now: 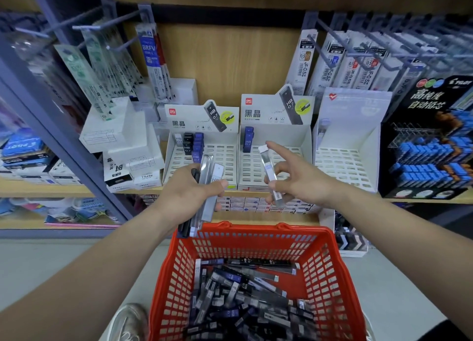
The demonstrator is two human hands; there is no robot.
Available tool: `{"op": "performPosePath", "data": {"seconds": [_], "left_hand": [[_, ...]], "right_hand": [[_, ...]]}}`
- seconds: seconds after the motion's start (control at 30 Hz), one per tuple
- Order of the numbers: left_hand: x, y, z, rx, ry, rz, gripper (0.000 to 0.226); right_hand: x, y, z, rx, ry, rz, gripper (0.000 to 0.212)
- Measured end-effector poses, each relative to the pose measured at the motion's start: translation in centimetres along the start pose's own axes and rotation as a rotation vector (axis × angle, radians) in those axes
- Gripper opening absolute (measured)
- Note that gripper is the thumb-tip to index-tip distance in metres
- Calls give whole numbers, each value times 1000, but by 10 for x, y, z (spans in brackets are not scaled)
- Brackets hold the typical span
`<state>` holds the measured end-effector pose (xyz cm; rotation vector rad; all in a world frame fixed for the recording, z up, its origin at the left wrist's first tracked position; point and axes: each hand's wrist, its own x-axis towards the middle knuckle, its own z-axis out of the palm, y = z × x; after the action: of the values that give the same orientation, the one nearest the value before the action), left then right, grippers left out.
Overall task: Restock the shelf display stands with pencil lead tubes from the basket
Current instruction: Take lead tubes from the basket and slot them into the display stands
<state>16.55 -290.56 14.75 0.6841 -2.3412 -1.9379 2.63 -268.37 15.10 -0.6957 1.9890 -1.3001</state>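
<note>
**Now placing: one lead tube on its way to the stands**

Evidently the placing step is in hand. The red plastic mesh basket [320,263] sits on the floor below the hands. Its bottom is heaped with dark and clear pencil lead tubes [243,297], so most of the stock has yet to go up.

Above the basket's far left corner, the left hand [184,189] is wrapped around a bundle of clear and black tubes [207,197], fingers and thumb curled about them as a ready supply. Above the far right of the rim, the right hand [302,179] pinches a single clear tube with a white cap [269,173] between thumb and curled fingers. Its index finger points straight at the shelf, and the tube stands nearly upright, tilted a little.

Beyond the basket, three white cardboard display stands line the shelf.
- The left stand [225,156], past the basket's left corner, holds a small cluster of black and blue tubes at its back left.
- The middle stand [289,135], straight beyond the rim, holds one blue tube [248,139].
- The right stand [345,141], past the right corner, looks almost bare.

The next move, I judge, calls for choosing the stand that matches this clear tube. That is probably the right one, though the labels are too blurred to confirm. The tube then needs lowering upright into a free slot and releasing without tipping its neighbours.
</note>
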Motion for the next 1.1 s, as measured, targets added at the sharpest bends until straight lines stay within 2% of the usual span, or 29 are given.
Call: {"op": "performPosePath", "data": {"seconds": [0.07,0.13,0.3,0.37,0.53,0.67,0.8,0.97,1.1], "left_hand": [[0,0,8,-1,-24,-10,36],[-1,2,17,11,-43,-5,33],[-1,14,43,0,-100,26,28],[-1,18,53,3,-111,26,26],[5,27,73,19,-109,58,26],[11,29,88,-5,-108,53,27],[14,23,97,-11,-130,45,24],[17,18,94,-19,-133,8,34],[21,18,89,-9,-108,6,30]], "right_hand": [[0,2,-5,8,-3,11,87],[-1,4,-13,19,9,23,82],[-4,11,-45,75,220,-11,30],[-7,15,-64,37,338,-47,21],[-13,23,-118,-68,654,-101,18],[-5,31,-150,-115,794,-95,19],[8,37,-162,-135,840,-95,20],[19,46,-165,-230,822,-147,17],[17,48,-170,-274,826,-176,16]]}}
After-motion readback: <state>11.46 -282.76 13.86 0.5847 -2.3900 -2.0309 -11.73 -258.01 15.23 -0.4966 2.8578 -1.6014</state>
